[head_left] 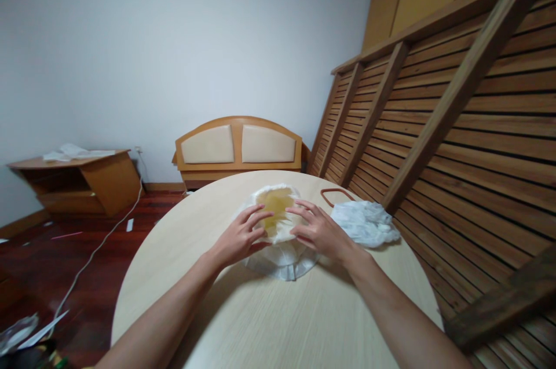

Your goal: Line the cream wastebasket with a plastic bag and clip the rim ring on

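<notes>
A white plastic bag [282, 262] stands on the table in front of me, its mouth spread round. Its inside [273, 207] looks yellowish; whether a container sits within the bag I cannot tell. My left hand [241, 234] is at the left of the mouth, fingers stretched and apart, the tips over the rim. On the opposite side my right hand [324, 230] has its fingers spread, the tips touching or close to the rim. Beside my right hand lies a crumpled white plastic bag [365, 223]. Behind that bag rests a brown rounded frame-like loop [324, 198].
Everything stands on a round pale wooden table [182, 276]. Wooden slatted panels [434, 143] lean close along its right side. Beyond are a padded headboard [238, 143] and a low cabinet [99, 183] at left. A white cable [99, 244] crosses the dark floor.
</notes>
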The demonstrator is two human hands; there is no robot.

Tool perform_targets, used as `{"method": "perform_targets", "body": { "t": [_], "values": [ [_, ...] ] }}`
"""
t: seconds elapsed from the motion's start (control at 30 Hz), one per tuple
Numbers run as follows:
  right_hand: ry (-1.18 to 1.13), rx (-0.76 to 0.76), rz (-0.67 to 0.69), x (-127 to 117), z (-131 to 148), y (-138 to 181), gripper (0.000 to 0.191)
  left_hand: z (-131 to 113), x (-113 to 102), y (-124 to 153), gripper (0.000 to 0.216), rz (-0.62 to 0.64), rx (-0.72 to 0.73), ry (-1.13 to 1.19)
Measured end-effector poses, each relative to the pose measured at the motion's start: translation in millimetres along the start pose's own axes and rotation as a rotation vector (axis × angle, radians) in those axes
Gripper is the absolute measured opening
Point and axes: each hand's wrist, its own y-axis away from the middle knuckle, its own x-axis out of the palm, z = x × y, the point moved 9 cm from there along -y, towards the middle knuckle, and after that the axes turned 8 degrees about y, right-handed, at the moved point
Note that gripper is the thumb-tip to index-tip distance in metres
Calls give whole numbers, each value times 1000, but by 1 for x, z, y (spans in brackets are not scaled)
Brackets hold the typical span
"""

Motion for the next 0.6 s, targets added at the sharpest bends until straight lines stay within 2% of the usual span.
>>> {"method": "perform_targets", "body": {
  "t": [0.1,0.2,0.37,0.4,0.47,0.53,0.6],
  "values": [
    [28,25,-45,-1,-13,5,15,1,0,0,16,-3,-8,6],
    [18,51,-29,-4,-17,7,24,1,-1,0,15,-16,-2,10],
    [-92,79,62,0,1,1,48,0,-4,-2,15,-48,-1,4],
    [-92,76,65,2,5,-1,47,0,-4,-2,15,-51,-3,4],
    [-60,61,59,7,9,-2,32,-1,-4,-2,15,-51,-6,4],
    [-10,48,43,9,6,-2,16,-1,-4,-2,14,-43,-5,1],
    [29,46,27,9,-1,0,12,-1,-3,-2,14,-37,-1,1]
  ]
}}
